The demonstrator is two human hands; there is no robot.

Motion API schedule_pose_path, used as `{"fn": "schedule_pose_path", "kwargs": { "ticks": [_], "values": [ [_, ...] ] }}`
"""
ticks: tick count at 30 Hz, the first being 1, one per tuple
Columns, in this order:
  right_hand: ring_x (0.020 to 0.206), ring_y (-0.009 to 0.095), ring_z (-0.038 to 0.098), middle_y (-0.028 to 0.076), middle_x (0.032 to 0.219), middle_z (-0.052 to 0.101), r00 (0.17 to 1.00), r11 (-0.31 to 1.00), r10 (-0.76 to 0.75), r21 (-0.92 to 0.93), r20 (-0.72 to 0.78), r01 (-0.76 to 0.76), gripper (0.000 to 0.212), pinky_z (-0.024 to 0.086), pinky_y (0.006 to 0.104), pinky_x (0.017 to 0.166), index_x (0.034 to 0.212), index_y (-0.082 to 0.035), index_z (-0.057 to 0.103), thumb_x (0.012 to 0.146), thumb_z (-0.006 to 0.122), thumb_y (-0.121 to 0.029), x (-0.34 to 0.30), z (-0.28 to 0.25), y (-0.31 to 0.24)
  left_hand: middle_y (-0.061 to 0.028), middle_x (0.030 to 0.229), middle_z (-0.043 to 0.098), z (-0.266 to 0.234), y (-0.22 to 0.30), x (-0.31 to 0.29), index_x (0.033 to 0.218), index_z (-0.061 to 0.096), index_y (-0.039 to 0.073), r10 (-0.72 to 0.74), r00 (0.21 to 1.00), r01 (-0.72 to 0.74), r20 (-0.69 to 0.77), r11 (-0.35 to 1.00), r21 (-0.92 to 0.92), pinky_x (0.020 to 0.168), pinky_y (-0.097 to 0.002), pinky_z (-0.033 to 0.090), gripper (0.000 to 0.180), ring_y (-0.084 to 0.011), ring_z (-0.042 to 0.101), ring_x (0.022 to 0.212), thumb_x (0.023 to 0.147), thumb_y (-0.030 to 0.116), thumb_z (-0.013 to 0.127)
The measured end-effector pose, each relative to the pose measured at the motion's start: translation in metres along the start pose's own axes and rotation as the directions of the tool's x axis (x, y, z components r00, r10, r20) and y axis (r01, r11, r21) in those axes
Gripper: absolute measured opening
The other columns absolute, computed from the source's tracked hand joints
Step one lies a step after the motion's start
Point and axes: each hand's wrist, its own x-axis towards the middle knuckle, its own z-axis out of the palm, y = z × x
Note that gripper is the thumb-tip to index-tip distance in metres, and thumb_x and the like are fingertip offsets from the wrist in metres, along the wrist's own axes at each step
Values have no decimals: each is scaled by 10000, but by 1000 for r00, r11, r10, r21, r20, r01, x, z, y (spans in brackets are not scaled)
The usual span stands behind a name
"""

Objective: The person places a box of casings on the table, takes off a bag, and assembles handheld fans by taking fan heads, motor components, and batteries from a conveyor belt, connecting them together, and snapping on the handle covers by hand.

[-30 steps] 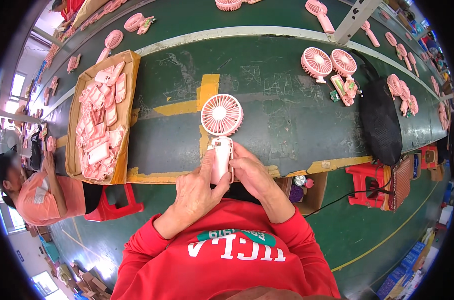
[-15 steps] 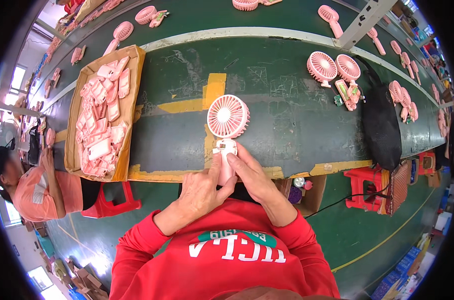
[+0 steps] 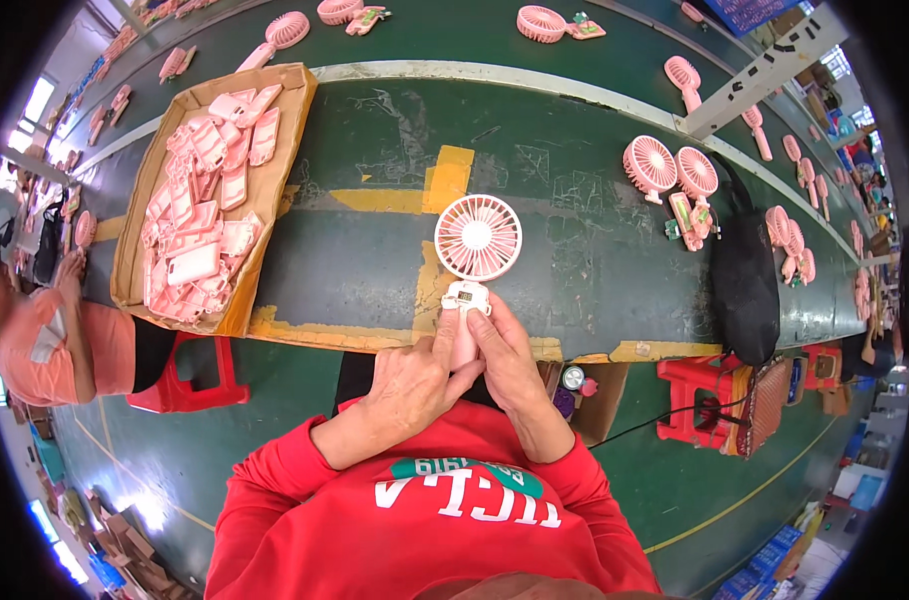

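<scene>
Pale pink, the plastic handheld fan with a round, slatted head (image 3: 477, 237) is held at the near edge of the dark green workbench (image 3: 594, 300), its head pointing away from the person and its handle toward the red sweatshirt (image 3: 429, 535). Both bare hands are clamped on that handle: the left hand (image 3: 404, 388) takes it from the left, index finger extended along its side and thumb near its lower end, while the right hand (image 3: 512, 372) closes on it from the right, thumb on its upper front. Some right-hand fingers are hidden, and whether the fan's head touches the bench I cannot tell. A small dark rectangular part (image 3: 465, 297) shows at the handle's top, just below the head. Well to the left, a brown cardboard tray (image 3: 291, 135) holds a heap of pink plastic casing pieces (image 3: 194, 262). To the right lie two pink round fan heads (image 3: 650, 167) side by side, with opened pink handle parts and green circuitry (image 3: 688, 218) just below them; a black fabric bag (image 3: 744, 290) hangs over the edge beyond. Farther left, a co-worker in a salmon-coloured shirt (image 3: 104, 345) sits by a red plastic stool (image 3: 202, 385).
</scene>
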Motion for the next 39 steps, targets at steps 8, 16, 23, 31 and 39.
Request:
{"fn": "schedule_pose_path", "kwargs": {
  "ticks": [8,16,23,31,39],
  "values": [
    [1139,216,507,155,1259,500,996,981,-70,185,61,57,448,398,352,978,1299,27,386,937,498,-211,-5,5,2,-20,742,589,2,-29,7,981,545,-6,-112,828,552,549,334,-764,536,-218,461,338,-73,552,592,930,328,525],
    [1136,248,516,174,1234,510,995,995,-71,70,76,66,487,413,374,970,1308,17,356,904,546,-177,-15,12,-15,-57,738,599,-1,-20,-2,923,540,-10,-89,914,386,396,493,-780,561,-265,471,274,-123,578,616,909,263,547],
    [1037,241,573,167,1142,556,996,992,-84,95,18,82,446,457,362,911,1248,17,400,886,575,-175,-20,19,-18,-68,686,592,-5,-14,-4,894,526,-35,-40,987,140,157,697,-703,593,-300,482,259,-165,588,628,888,221,570],
    [1032,155,562,111,1137,569,995,995,-94,33,-15,94,352,475,305,867,1213,2,432,926,529,-177,-4,18,-16,-25,742,559,-3,-24,10,880,533,8,-6,867,480,498,278,-832,500,-213,435,238,-79,508,543,898,245,551],
    [1053,201,572,136,1177,561,996,979,8,-205,87,10,450,461,324,884,1283,-15,423,969,420,-338,52,-10,-51,-22,708,592,-41,-53,79,990,574,-23,-134,955,295,264,373,-879,520,-215,447,273,-69,544,574,862,218,578]
  ]
}}
